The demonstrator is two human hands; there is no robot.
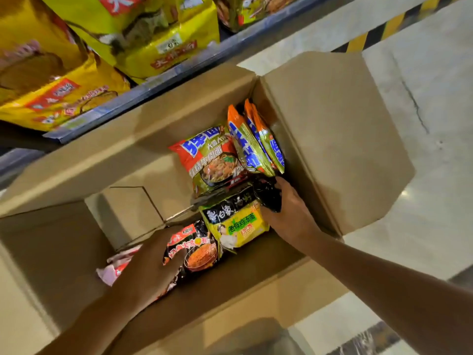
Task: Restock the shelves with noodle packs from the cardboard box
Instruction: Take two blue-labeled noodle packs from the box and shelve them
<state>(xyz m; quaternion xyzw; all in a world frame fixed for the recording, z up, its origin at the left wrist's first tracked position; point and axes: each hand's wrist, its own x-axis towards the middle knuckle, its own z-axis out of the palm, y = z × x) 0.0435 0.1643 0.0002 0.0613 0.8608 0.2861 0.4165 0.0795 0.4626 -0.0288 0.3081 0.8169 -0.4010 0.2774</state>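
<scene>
An open cardboard box [332, 139] stands on the floor below the shelf, with several noodle packs inside. My left hand [151, 265] is down in the box, fingers closed on a black and red noodle pack [197, 254]. My right hand [289, 213] grips the black end of a yellow and black noodle pack [238, 221] beside it. A green and red pack [212, 160] lies flat further in. A few green and orange packs [258, 142] stand upright against the box's far right wall. A pink pack [115, 267] peeks out under my left wrist.
The shelf edge [122, 106] runs across the upper left, loaded with large yellow noodle bags [153, 37]. Box flaps stand open on all sides. Pale tiled floor [419, 73] lies to the right, with a yellow and black striped band [391, 24] at the far top right.
</scene>
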